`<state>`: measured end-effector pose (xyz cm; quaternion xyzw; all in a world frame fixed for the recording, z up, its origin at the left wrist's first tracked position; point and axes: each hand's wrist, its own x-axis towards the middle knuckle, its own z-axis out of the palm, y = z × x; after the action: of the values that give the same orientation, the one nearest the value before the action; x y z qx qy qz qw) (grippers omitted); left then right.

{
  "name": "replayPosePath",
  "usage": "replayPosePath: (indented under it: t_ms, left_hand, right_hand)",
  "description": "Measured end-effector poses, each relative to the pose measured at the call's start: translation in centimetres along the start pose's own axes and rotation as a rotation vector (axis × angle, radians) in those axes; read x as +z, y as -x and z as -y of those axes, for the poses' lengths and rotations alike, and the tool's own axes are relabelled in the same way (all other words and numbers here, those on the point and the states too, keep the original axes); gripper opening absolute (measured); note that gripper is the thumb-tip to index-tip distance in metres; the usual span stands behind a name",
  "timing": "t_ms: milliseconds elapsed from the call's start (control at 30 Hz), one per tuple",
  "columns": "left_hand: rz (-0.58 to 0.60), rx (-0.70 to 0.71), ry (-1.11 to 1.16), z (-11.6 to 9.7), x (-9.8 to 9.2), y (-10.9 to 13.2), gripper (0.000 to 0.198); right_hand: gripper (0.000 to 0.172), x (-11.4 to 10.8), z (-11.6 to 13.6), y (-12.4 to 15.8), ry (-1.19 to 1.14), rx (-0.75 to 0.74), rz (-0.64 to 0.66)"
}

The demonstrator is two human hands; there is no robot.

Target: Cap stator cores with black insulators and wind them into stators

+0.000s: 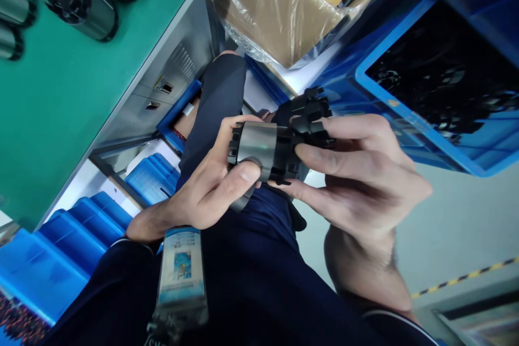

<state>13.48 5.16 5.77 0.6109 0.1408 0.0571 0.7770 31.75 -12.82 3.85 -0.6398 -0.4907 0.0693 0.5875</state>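
Note:
My left hand (pixel 211 186) is wrapped around a silver metal cylinder (pixel 261 143), its thumb resting on the side. Black plastic teeth ring the cylinder's left end. At its right end a black slotted plastic part (pixel 287 157) sticks out, and the fingers of my right hand (pixel 360 173) touch it. The right hand also grips a black toothed plastic piece (pixel 311 111) just above. Whether that piece is separate from the one at the cylinder's end is hard to make out. Both hands are over my lap.
Similar metal cylinders (pixel 95 13) stand on the green tabletop (pixel 68 113) at the left. A plastic-lined cardboard box (pixel 284 16) is at the top. At the right, a blue crate (pixel 417 116) holds black parts (pixel 441 75). Blue bins (pixel 52 259) sit below the table.

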Motion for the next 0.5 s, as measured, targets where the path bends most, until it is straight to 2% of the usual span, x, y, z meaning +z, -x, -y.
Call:
replayPosePath:
  t_ms: [133, 300, 500]
  left_hand:
    - [0.041, 0.155, -0.165, -0.2, -0.4, -0.3, 0.051]
    - [0.064, 0.147, -0.218, -0.6, -0.6, -0.5, 0.048]
    - [0.059, 0.2, -0.213, -0.5, -0.4, -0.5, 0.043]
  right_hand:
    - [0.09, -0.3, 0.0, 0.3, -0.05, 0.029, 0.001]
    - [0.084, 0.1, 0.4, 0.7, -0.029, 0.06, 0.015]
    - [0.085, 1.5, 0.1, 0.7, -0.07, 0.056, -0.054]
